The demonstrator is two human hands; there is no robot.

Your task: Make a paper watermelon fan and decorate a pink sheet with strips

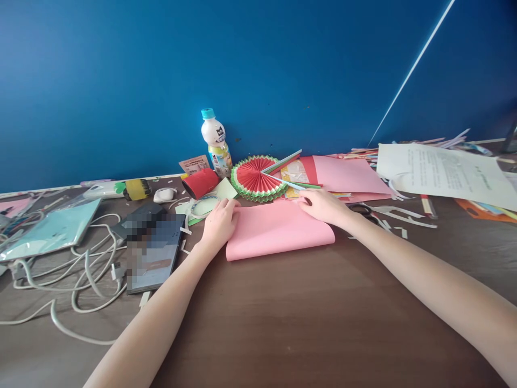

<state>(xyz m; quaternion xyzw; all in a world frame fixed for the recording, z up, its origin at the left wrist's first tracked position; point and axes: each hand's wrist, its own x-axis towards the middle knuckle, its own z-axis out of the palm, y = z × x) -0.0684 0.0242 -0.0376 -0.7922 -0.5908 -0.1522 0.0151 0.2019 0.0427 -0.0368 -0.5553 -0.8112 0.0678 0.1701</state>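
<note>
A sheet of pink paper (278,229) lies on the table, bent over so that a rounded, uncreased fold faces me. My left hand (220,223) is at its left edge, fingers curled over the paper. At the far right corner, my right hand (323,205) pinches the paper's far edge between thumb and fingers. Both sets of fingertips are partly hidden. Just beyond the paper stands a pleated paper fan (258,180), a round red one with a green and white rim and strips at its right side.
A bottle (218,145) stands by the blue wall, next to a red cylinder (201,183). On the left are a phone (157,256), white cables (86,264) and a plastic pouch (52,226). Scissors (365,211), paper scraps (398,213) and a printed sheet (448,172) lie on the right.
</note>
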